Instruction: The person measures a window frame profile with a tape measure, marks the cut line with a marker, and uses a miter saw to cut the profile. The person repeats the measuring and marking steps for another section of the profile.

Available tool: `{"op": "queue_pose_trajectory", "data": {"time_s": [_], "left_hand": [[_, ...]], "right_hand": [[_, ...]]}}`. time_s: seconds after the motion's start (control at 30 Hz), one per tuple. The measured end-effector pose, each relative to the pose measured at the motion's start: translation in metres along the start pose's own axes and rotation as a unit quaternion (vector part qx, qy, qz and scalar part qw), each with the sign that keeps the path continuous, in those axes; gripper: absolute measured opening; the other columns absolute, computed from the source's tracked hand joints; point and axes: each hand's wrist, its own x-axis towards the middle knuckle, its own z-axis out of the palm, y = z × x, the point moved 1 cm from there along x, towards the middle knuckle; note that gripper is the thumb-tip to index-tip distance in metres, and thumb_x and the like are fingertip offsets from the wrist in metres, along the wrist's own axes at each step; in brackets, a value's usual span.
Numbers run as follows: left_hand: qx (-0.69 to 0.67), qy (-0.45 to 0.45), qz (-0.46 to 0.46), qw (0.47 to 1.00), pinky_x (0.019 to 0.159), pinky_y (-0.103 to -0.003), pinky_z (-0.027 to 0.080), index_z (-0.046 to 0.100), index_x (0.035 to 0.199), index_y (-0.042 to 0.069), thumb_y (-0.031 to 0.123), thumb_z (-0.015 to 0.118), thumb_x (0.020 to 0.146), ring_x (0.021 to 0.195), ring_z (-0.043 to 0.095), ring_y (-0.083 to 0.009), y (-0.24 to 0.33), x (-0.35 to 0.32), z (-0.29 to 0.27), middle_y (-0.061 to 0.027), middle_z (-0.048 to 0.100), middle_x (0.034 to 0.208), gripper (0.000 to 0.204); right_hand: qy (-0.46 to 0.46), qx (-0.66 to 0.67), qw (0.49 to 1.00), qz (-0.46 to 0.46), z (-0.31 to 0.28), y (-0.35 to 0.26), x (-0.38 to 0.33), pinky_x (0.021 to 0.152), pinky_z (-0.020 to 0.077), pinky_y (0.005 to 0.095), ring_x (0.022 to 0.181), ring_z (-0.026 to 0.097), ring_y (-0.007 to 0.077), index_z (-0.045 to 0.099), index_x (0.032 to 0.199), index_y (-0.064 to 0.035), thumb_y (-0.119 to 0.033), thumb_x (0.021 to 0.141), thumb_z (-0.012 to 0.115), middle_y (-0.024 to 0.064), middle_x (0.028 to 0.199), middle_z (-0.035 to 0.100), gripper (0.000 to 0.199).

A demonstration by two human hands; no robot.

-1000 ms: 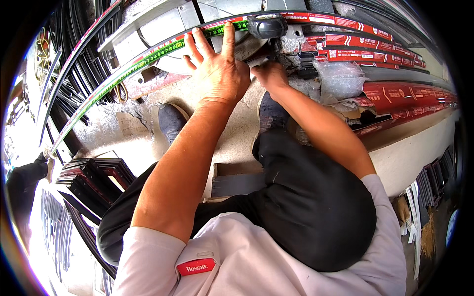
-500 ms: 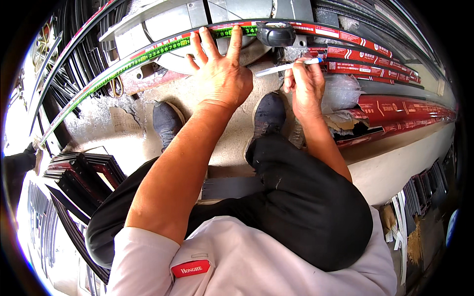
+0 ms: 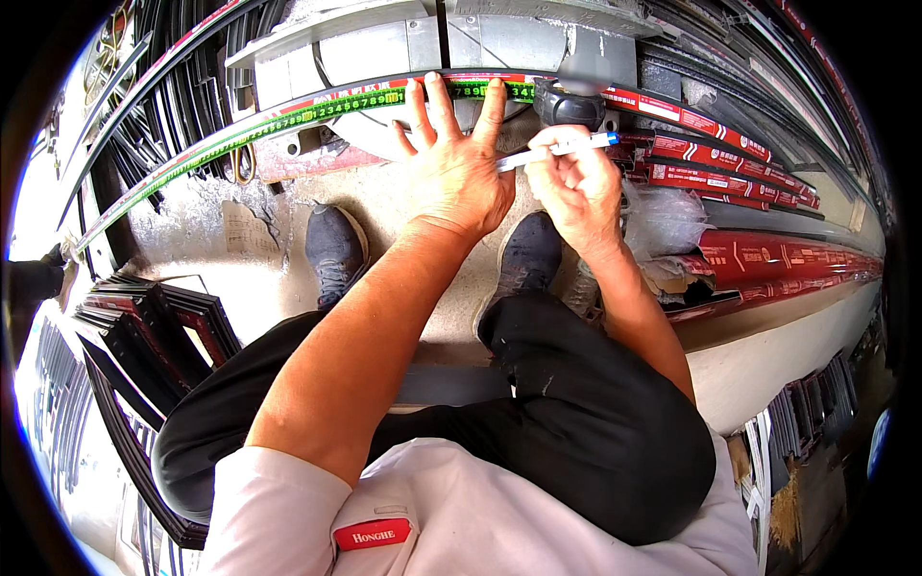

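My left hand lies with fingers spread, its fingertips pressing a green tape measure blade along a long strip with red film. The blade bends away to the far left. Its black case sits on the strip just right of that hand. Pinched in my right hand is a white pen with a blue end, held nearly level below the case. The pen's left end reaches the thumb side of my left hand, and its tip is hard to make out there.
At the far left another person's hand is at the blade's end. Red-wrapped profiles lie to the right. Black frame pieces stand at lower left. A grey metal machine base lies beyond the strip, and my shoes rest on the floor.
My right hand has come closer to my left, bringing the pen against it. The whole view has shifted slightly. My left hand still presses the blade.
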Motion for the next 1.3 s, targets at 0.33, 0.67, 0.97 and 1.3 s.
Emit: {"op": "queue_pose_trajectory", "data": {"time_s": [0.33,0.67,0.97,1.3], "left_hand": [[-0.006,-0.020,-0.006,1.000,0.118,-0.070,0.018,0.027,0.164,0.035,0.037,0.072,0.083,0.152,0.011,-0.0560,0.002,0.001,-0.004,-0.0359,0.015,0.163,0.093],[-0.005,-0.009,-0.006,1.000,0.116,-0.072,0.019,0.026,0.164,0.034,0.037,0.070,0.084,0.151,0.013,-0.0572,0.002,0.001,-0.001,-0.0366,0.016,0.161,0.091],[-0.017,-0.005,-0.008,1.000,0.115,-0.075,0.019,0.027,0.164,0.034,0.040,0.075,0.078,0.154,0.008,-0.0553,0.002,0.002,0.001,-0.0352,0.012,0.165,0.098],[-0.011,-0.004,-0.007,1.000,0.115,-0.075,0.019,0.029,0.163,0.034,0.043,0.074,0.081,0.154,0.008,-0.0552,0.002,0.002,0.002,-0.0355,0.011,0.165,0.094]], "right_hand": [[0.097,-0.035,0.986,-0.134,-0.028,-0.054,0.053,0.065,0.0532,0.0228,0.074,0.064,0.0072,0.066,0.102,-0.0011,-0.001,0.093,0.070,0.0035,0.087,0.069,0.010],[-0.121,-0.179,0.974,-0.067,-0.022,-0.039,0.105,0.071,0.0534,0.0221,0.077,0.064,0.0046,0.069,0.105,-0.0038,-0.010,0.096,0.073,-0.0035,0.088,0.069,0.012],[-0.134,-0.208,0.966,-0.073,-0.020,-0.036,0.106,0.067,0.0522,0.0217,0.073,0.062,0.0036,0.071,0.105,-0.0068,-0.013,0.095,0.075,-0.0037,0.086,0.070,0.012],[-0.141,-0.240,0.957,-0.079,-0.019,-0.035,0.106,0.059,0.0454,0.0221,0.067,0.053,0.0026,0.072,0.105,-0.0088,-0.016,0.096,0.075,-0.0061,0.080,0.066,0.012]]}}
